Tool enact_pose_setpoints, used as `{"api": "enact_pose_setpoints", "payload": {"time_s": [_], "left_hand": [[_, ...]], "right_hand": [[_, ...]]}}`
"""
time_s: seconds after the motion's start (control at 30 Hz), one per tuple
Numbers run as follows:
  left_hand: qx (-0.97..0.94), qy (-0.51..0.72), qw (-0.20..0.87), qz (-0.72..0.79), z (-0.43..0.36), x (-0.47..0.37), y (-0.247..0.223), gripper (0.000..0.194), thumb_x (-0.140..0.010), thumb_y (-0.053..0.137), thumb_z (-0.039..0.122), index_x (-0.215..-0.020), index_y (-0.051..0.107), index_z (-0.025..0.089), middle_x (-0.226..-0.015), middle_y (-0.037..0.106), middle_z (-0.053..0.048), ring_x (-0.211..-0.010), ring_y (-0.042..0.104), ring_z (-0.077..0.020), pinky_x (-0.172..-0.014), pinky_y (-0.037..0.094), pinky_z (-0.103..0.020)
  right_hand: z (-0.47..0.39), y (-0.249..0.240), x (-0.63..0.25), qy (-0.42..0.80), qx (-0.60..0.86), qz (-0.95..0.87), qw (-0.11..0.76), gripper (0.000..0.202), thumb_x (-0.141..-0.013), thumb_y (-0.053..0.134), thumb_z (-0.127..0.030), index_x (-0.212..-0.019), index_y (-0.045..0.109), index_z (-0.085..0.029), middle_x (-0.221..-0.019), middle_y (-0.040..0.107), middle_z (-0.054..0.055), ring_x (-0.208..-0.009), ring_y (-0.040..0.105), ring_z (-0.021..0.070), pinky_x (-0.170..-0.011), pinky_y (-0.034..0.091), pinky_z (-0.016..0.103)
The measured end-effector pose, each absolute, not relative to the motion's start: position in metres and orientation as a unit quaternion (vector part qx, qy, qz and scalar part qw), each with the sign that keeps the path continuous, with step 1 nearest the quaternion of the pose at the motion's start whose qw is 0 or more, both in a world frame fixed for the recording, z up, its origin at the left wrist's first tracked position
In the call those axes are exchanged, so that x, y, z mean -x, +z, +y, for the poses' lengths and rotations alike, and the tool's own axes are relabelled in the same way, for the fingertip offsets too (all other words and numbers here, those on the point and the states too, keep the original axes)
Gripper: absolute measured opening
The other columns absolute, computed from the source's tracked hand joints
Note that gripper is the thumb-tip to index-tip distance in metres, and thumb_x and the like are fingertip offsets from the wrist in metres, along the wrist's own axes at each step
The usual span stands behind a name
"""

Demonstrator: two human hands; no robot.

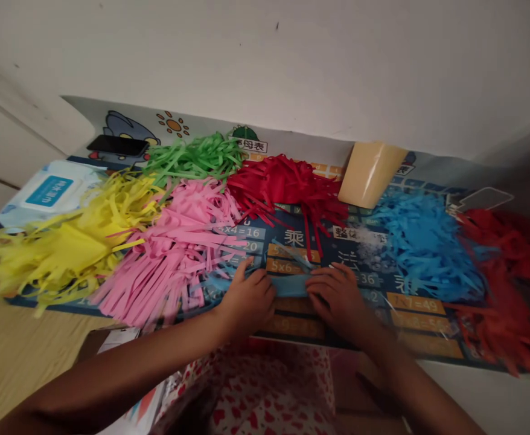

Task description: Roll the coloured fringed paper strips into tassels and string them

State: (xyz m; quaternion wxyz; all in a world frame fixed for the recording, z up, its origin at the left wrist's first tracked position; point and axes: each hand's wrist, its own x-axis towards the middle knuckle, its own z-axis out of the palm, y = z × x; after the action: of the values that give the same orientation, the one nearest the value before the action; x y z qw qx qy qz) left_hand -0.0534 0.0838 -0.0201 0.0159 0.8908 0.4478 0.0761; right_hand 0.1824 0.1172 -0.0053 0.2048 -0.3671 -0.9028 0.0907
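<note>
A blue fringed strip [289,286] stretches between my hands, low over the patterned mat [294,237]. My left hand [249,295] has its fingers curled over the strip's left part, and loose blue fringe trails out beyond it to the left. On the other side, my right hand [335,295] grips the strip's right part with bent fingers, slightly blurred. Nearest my left hand lies a pile of pink fringed strips [174,248]. Just ahead of both hands is a red fringed pile [287,187]. A blue fringed pile [428,248] rests right of my right hand.
Yellow strips [75,241] and green strips [197,156] lie to the left, with a wet-wipes pack [50,188] and a dark phone [118,145] behind. A beige cup-like object [371,175] leans near the wall. More red strips [509,302] lie at far right.
</note>
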Motion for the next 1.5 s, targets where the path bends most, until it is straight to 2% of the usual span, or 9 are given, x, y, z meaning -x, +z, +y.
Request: {"api": "enact_pose_setpoints", "payload": {"time_s": [0.07, 0.23, 0.4, 0.6, 0.9, 1.17, 1.3, 1.4, 1.5], "left_hand": [[-0.887, 0.084, -0.004, 0.454, 0.083, 0.054, -0.026, 0.013, -0.088, 0.058, 0.026, -0.079, 0.061, 0.018, -0.08, 0.061, -0.002, -0.093, 0.054, -0.0226, -0.108, 0.024, -0.058], [-0.882, 0.098, -0.03, 0.46, 0.076, 0.055, -0.027, 0.011, -0.092, 0.057, 0.021, -0.082, 0.062, 0.019, -0.08, 0.061, 0.001, -0.102, 0.053, -0.0219, -0.113, 0.021, -0.054], [-0.879, 0.12, -0.023, 0.46, 0.07, 0.063, -0.024, 0.008, -0.09, 0.06, 0.019, -0.083, 0.063, 0.02, -0.082, 0.064, 0.001, -0.101, 0.054, -0.021, -0.111, 0.021, -0.051], [-0.843, 0.183, 0.085, 0.498, 0.079, 0.083, -0.031, 0.004, -0.086, 0.064, 0.024, -0.088, 0.066, 0.025, -0.085, 0.068, 0.002, -0.094, 0.056, -0.0209, -0.104, 0.027, -0.05], [-0.804, 0.185, 0.164, 0.541, 0.095, 0.079, -0.023, 0.021, -0.089, 0.057, 0.024, -0.071, 0.066, 0.021, -0.074, 0.065, -0.001, -0.084, 0.055, -0.021, -0.091, 0.032, -0.045], [-0.82, 0.129, 0.113, 0.546, 0.102, 0.073, -0.027, 0.021, -0.084, 0.061, 0.026, -0.065, 0.063, 0.019, -0.069, 0.062, -0.002, -0.082, 0.054, -0.0236, -0.084, 0.034, -0.045], [-0.826, 0.136, 0.101, 0.537, 0.102, 0.074, -0.026, 0.005, -0.082, 0.065, 0.022, -0.086, 0.067, 0.024, -0.084, 0.066, -0.001, -0.089, 0.054, -0.0233, -0.089, 0.033, -0.046], [-0.867, 0.136, 0.053, 0.475, 0.099, 0.076, -0.022, 0.013, -0.083, 0.067, 0.02, -0.092, 0.067, 0.028, -0.097, 0.067, 0.001, -0.101, 0.052, -0.0237, -0.099, 0.028, -0.05], [-0.891, 0.12, 0.016, 0.438, 0.095, 0.072, -0.017, 0.006, -0.084, 0.066, 0.023, -0.09, 0.065, 0.025, -0.097, 0.066, 0.001, -0.105, 0.051, -0.0228, -0.105, 0.025, -0.05]], "right_hand": [[0.112, 0.002, -0.174, 0.071, 0.383, -0.894, 0.221, 0.011, -0.087, 0.056, -0.017, -0.087, 0.064, -0.024, -0.094, 0.073, 0.0, -0.099, 0.061, 0.0201, -0.104, 0.027, 0.045], [0.091, -0.009, -0.145, -0.037, 0.361, -0.904, 0.226, 0.023, -0.091, 0.056, -0.02, -0.113, 0.062, -0.02, -0.109, 0.071, 0.006, -0.108, 0.057, 0.0241, -0.104, 0.024, 0.046], [0.087, -0.035, -0.152, -0.016, 0.354, -0.91, 0.217, 0.021, -0.096, 0.049, -0.014, -0.102, 0.068, -0.022, -0.092, 0.073, 0.002, -0.093, 0.058, 0.0207, -0.09, 0.031, 0.041], [0.105, -0.041, -0.179, 0.122, 0.425, -0.863, 0.243, 0.016, -0.094, 0.058, -0.029, -0.089, 0.073, -0.028, -0.087, 0.07, 0.0, -0.086, 0.056, 0.0189, -0.08, 0.031, 0.037], [0.12, -0.039, -0.17, 0.175, 0.515, -0.812, 0.211, 0.025, -0.087, 0.064, -0.033, -0.065, 0.063, -0.021, -0.074, 0.063, 0.001, -0.078, 0.053, 0.0203, -0.074, 0.029, 0.035], [0.12, -0.041, -0.166, 0.159, 0.52, -0.813, 0.206, 0.024, -0.085, 0.065, -0.03, -0.064, 0.059, -0.02, -0.073, 0.061, 0.001, -0.077, 0.052, 0.0208, -0.074, 0.029, 0.035], [0.118, -0.037, -0.166, 0.105, 0.545, -0.802, 0.221, 0.029, -0.09, 0.059, -0.038, -0.068, 0.059, -0.019, -0.072, 0.06, 0.003, -0.075, 0.052, 0.0212, -0.073, 0.031, 0.036], [0.11, -0.028, -0.172, 0.018, 0.487, -0.834, 0.26, 0.019, -0.092, 0.06, -0.039, -0.083, 0.067, -0.023, -0.086, 0.067, 0.005, -0.088, 0.055, 0.0234, -0.083, 0.032, 0.04], [0.103, -0.027, -0.176, -0.024, 0.373, -0.897, 0.236, 0.016, -0.097, 0.053, -0.026, -0.095, 0.069, -0.026, -0.097, 0.072, 0.001, -0.101, 0.055, 0.0226, -0.096, 0.027, 0.043]]}}
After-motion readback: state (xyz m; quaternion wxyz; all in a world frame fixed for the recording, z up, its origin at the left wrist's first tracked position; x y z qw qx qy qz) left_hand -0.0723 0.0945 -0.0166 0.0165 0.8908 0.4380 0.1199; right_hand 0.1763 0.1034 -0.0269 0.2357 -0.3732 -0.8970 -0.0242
